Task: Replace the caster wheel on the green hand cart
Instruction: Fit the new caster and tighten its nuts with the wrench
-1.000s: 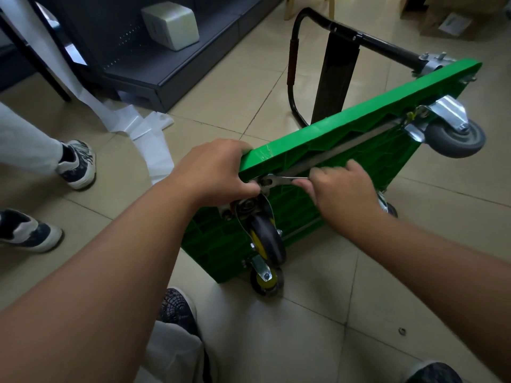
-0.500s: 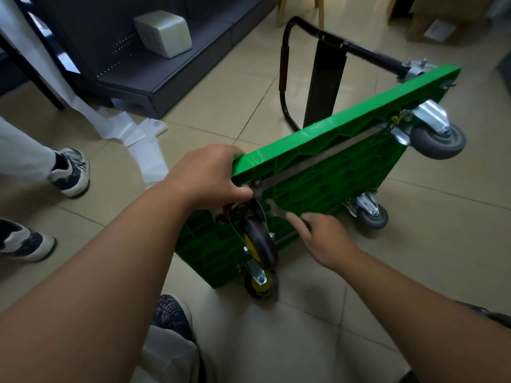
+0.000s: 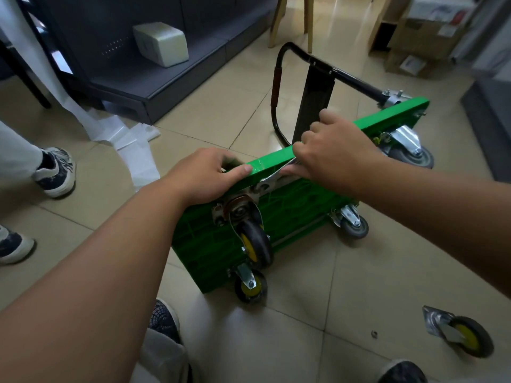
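The green hand cart (image 3: pixel 293 217) stands on its side on the tiled floor, underside toward me. My left hand (image 3: pixel 206 175) grips its upper near corner. My right hand (image 3: pixel 336 153) holds a silver wrench (image 3: pixel 272 179), whose head sits at the mounting plate of a black-and-yellow caster wheel (image 3: pixel 253 244) at the near upper corner. Another yellow caster (image 3: pixel 250 286) sits below it on the floor. Two grey casters (image 3: pixel 355 225) (image 3: pixel 412 153) are at the far end. A loose black-and-yellow caster (image 3: pixel 461 333) lies on the floor at lower right.
The cart's black folded handle (image 3: pixel 318 78) reaches away behind it. A dark shelf base (image 3: pixel 171 78) with a white box (image 3: pixel 161 47) stands at upper left. Another person's shoes (image 3: pixel 55 172) are at left. A small nut (image 3: pixel 374 333) lies on the floor. Cardboard boxes (image 3: pixel 425 37) are at upper right.
My right hand went down below the deck edge half a second ago and has come back up with the wrench at the caster's plate. The camera view pulled back, showing the loose caster.
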`<control>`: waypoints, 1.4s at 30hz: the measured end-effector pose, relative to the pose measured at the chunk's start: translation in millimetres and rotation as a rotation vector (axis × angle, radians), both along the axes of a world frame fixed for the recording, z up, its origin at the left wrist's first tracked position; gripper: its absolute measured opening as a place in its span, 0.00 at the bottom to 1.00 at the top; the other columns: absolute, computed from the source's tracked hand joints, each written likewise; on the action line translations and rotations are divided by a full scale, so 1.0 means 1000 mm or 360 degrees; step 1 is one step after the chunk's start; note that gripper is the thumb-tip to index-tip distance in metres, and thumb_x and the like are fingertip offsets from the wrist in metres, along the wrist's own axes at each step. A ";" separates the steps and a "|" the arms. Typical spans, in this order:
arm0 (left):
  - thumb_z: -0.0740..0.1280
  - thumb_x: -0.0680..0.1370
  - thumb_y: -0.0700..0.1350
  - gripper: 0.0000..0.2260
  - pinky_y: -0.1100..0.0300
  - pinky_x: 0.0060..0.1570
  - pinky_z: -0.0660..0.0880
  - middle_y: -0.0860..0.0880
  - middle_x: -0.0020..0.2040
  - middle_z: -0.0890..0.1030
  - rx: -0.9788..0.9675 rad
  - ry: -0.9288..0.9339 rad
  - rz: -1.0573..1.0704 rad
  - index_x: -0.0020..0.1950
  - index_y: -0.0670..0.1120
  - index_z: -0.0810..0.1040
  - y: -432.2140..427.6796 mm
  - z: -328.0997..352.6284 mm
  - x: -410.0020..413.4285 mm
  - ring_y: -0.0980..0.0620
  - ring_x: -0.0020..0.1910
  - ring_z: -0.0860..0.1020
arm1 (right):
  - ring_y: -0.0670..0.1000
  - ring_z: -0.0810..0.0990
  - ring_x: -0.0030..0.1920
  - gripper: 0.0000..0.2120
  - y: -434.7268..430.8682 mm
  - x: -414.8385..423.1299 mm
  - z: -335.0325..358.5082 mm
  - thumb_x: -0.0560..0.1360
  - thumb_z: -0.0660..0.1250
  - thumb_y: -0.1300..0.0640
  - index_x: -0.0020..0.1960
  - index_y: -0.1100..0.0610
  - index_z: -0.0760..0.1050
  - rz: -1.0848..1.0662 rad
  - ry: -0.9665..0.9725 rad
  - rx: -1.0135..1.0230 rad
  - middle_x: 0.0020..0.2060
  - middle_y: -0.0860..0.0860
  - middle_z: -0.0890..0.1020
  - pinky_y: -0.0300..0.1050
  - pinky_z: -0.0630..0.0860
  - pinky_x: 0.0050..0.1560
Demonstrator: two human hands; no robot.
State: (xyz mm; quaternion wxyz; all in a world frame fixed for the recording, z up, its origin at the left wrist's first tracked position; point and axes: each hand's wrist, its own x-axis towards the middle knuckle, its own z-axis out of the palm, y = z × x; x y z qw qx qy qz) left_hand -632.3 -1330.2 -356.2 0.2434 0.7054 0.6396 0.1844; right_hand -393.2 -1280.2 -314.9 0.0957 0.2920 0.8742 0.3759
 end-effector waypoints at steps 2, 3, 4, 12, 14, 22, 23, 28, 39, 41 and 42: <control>0.64 0.81 0.61 0.15 0.49 0.58 0.79 0.54 0.54 0.85 0.0021 0.0007 -0.0001 0.61 0.55 0.84 -0.001 -0.002 0.000 0.53 0.51 0.82 | 0.53 0.68 0.35 0.31 -0.001 -0.008 0.001 0.82 0.42 0.35 0.44 0.55 0.75 0.0023 -0.0054 0.0065 0.36 0.52 0.76 0.49 0.58 0.46; 0.64 0.82 0.61 0.16 0.49 0.57 0.79 0.54 0.54 0.85 0.0035 0.0028 -0.0004 0.61 0.55 0.84 -0.001 -0.002 0.000 0.52 0.51 0.82 | 0.53 0.67 0.35 0.30 -0.002 -0.012 0.001 0.82 0.42 0.35 0.43 0.55 0.73 0.0052 -0.0086 0.0108 0.37 0.52 0.78 0.49 0.57 0.46; 0.64 0.82 0.61 0.16 0.49 0.56 0.79 0.53 0.55 0.85 0.0050 0.0056 -0.0002 0.62 0.55 0.83 -0.001 -0.003 0.001 0.52 0.51 0.82 | 0.54 0.67 0.36 0.29 -0.003 -0.015 0.001 0.83 0.43 0.36 0.42 0.55 0.71 0.0090 -0.0124 0.0163 0.38 0.52 0.79 0.49 0.56 0.46; 0.63 0.82 0.62 0.16 0.48 0.55 0.79 0.53 0.55 0.85 0.0122 0.0128 0.0016 0.62 0.56 0.83 -0.002 -0.003 0.004 0.50 0.51 0.81 | 0.55 0.69 0.36 0.28 -0.002 -0.016 -0.014 0.84 0.41 0.38 0.42 0.55 0.69 0.0064 -0.0196 0.0219 0.38 0.53 0.78 0.50 0.66 0.50; 0.62 0.82 0.62 0.16 0.48 0.55 0.79 0.54 0.55 0.85 0.0143 0.0151 0.0016 0.62 0.56 0.83 -0.003 -0.004 0.004 0.50 0.51 0.81 | 0.55 0.71 0.36 0.29 -0.002 -0.011 -0.021 0.83 0.39 0.38 0.43 0.55 0.70 0.0013 -0.0103 0.0185 0.38 0.53 0.78 0.50 0.67 0.50; 0.61 0.82 0.62 0.17 0.48 0.52 0.79 0.53 0.55 0.86 0.0197 0.0228 0.0020 0.63 0.57 0.83 -0.005 -0.005 0.007 0.50 0.49 0.81 | 0.57 0.80 0.40 0.30 -0.005 0.011 -0.078 0.82 0.43 0.37 0.43 0.55 0.75 -0.0323 0.0529 -0.0192 0.39 0.55 0.83 0.53 0.69 0.53; 0.61 0.82 0.62 0.17 0.48 0.52 0.79 0.53 0.54 0.86 0.0207 0.0245 0.0020 0.64 0.57 0.82 -0.005 -0.006 0.007 0.50 0.49 0.81 | 0.57 0.81 0.41 0.31 -0.007 0.012 -0.092 0.82 0.43 0.37 0.44 0.55 0.76 -0.0381 0.0666 -0.0261 0.40 0.56 0.83 0.53 0.68 0.53; 0.62 0.83 0.61 0.18 0.48 0.53 0.80 0.52 0.55 0.86 0.0229 0.0202 0.0028 0.65 0.55 0.83 -0.005 -0.007 0.007 0.51 0.52 0.82 | 0.59 0.77 0.32 0.29 -0.027 0.001 -0.151 0.81 0.46 0.38 0.37 0.57 0.74 -0.0504 0.1390 -0.0485 0.31 0.57 0.80 0.53 0.68 0.42; 0.62 0.82 0.62 0.17 0.48 0.52 0.80 0.53 0.53 0.86 0.0257 0.0189 0.0046 0.62 0.55 0.84 -0.004 -0.009 0.007 0.52 0.51 0.83 | 0.56 0.72 0.32 0.28 -0.059 -0.038 -0.192 0.77 0.45 0.32 0.33 0.53 0.62 -0.0841 0.2296 -0.1355 0.26 0.48 0.69 0.47 0.62 0.34; 0.62 0.82 0.62 0.18 0.48 0.52 0.80 0.52 0.52 0.86 0.0269 0.0195 0.0037 0.61 0.55 0.84 -0.003 -0.009 0.008 0.51 0.51 0.83 | 0.47 0.67 0.26 0.29 -0.057 -0.034 -0.191 0.77 0.47 0.31 0.32 0.54 0.61 -0.0789 0.2355 -0.1476 0.24 0.47 0.67 0.45 0.61 0.29; 0.62 0.82 0.63 0.18 0.48 0.51 0.80 0.52 0.52 0.86 0.0274 0.0199 0.0038 0.62 0.55 0.84 -0.004 -0.009 0.008 0.51 0.50 0.83 | 0.46 0.64 0.25 0.29 -0.057 -0.028 -0.190 0.77 0.48 0.31 0.31 0.54 0.60 -0.0766 0.2349 -0.1533 0.23 0.46 0.65 0.42 0.59 0.27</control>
